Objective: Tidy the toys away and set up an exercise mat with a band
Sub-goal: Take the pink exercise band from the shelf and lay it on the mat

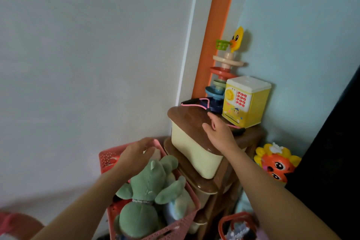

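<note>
Grey wall [87,54] left, pale blue wall [302,35] right, orange strip [216,31] in corner, brown-and-cream drawer unit [196,154] below, soft light.

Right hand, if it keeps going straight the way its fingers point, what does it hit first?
Probably the pink band lying on the brown drawer top, just ahead of the right hand; depth is unclear.

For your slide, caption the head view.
Right hand reaches toward pink exercise band on drawer unit; left hand over toy basket.
</note>
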Motion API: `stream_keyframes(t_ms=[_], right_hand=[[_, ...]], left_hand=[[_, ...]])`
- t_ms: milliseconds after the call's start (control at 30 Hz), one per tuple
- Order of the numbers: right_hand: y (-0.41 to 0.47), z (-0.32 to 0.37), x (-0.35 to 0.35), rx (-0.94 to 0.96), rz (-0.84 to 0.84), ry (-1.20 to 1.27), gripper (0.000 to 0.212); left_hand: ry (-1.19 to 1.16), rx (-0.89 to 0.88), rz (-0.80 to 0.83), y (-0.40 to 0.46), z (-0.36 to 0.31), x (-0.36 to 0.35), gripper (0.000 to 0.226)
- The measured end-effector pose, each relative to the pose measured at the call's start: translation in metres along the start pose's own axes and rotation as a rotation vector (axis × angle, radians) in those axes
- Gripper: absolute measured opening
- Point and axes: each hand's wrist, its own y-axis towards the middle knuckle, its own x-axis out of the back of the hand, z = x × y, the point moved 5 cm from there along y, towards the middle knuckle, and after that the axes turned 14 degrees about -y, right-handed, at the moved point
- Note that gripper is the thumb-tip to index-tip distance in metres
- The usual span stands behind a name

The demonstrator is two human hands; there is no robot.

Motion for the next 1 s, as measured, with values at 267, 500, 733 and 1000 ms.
stream_keyframes(t_ms=[267, 500, 733, 1000], right_hand=[[0.078, -0.027, -0.026, -0.124, 0.172, -0.3, 0.053], [0.12, -0.053, -0.05, -0.213, 0.247, -0.354, 0.071], [0.136, -0.061, -0.07, -0.288, 0.217, -0.385, 0.082], [0.129, 0.001, -0.051, -0.107, -0.13, 0.465, 0.012]], left_hand=[[0.025, 0.081, -0.019, 0.038, 0.018, -0.001, 0.04], [0.064, 0.124, -0.056, 0.06, 0.038, -0.011, 0.037], [0.089, 0.131, -0.094, 0.059, 0.05, -0.005, 0.035], [0.122, 0.154, -0.151, 0.048, 0.056, 0.007, 0.038]])
